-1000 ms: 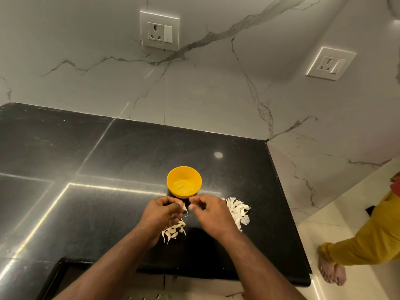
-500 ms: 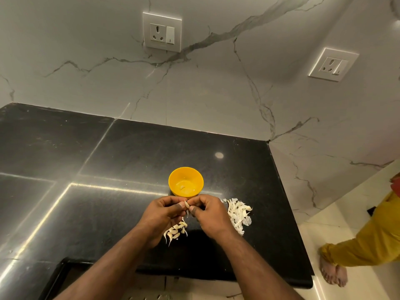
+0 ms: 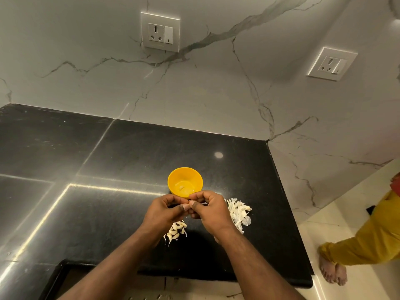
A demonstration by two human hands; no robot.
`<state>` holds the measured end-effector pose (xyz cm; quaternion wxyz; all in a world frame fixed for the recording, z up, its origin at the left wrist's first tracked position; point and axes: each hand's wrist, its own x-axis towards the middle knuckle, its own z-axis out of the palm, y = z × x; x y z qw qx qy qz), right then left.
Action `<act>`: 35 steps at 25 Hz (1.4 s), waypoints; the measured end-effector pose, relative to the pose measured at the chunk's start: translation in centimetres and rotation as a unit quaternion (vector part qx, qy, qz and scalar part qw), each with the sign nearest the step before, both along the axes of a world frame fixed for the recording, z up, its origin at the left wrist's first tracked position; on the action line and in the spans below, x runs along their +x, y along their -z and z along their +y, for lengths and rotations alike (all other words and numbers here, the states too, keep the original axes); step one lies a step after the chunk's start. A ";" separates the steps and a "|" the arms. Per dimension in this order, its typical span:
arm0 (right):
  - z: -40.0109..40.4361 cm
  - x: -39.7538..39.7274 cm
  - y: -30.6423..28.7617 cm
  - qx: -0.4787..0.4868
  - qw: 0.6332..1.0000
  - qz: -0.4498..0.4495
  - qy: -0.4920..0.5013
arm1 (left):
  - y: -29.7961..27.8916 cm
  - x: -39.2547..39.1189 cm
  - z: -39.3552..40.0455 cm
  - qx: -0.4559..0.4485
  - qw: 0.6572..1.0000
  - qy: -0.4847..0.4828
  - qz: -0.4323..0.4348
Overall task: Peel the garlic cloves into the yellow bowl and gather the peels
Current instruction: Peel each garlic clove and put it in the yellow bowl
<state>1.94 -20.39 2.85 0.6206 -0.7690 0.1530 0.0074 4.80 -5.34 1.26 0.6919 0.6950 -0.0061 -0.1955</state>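
**Garlic clove pinched between both hands near the bowl**

Marble-veined wall (image 3: 216, 94) rises behind a black worktop (image 3: 108, 169), with one socket (image 3: 160, 32) on the far wall and a second socket (image 3: 332, 63) on the right wall. On the worktop stands the yellow bowl (image 3: 175, 180), upright, with a small pale piece lying on its bottom.

Just near of the bowl, the left hand (image 3: 164, 213) and right hand (image 3: 210, 211) meet, fingers curled inward and fingertips touching. Between them they pinch a small clove (image 3: 187, 207), of which only a pale sliver shows; whether it is peeled cannot be told. The right hand's knuckles overlap the bowl's near rim in this view.

Beneath the left hand, on the worktop, lies a small heap of cloves (image 3: 176, 231), partly hidden by the wrist. To the right of the right hand lies a loose pile of peels (image 3: 239, 215), papery and white, apart from the cloves and just right of the bowl.

At the right edge, on the pale floor (image 3: 324, 213), a second person stands barefoot, a foot (image 3: 333, 271) showing below a mustard-yellow trouser leg (image 3: 368, 239).
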 end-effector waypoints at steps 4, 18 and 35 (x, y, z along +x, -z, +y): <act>-0.2 0.1 0.0 0.011 1.000 -0.004 -0.006 | 0.2 0.1 -0.1 -0.015 1.000 -0.005 0.006; -2.2 -0.5 0.8 -0.186 0.982 0.003 -0.033 | -0.6 -0.2 -0.2 -0.126 0.983 -0.039 0.127; -0.1 -0.7 0.6 -0.062 0.998 0.020 -0.015 | -0.5 -0.7 0.1 -0.123 0.982 -0.041 0.136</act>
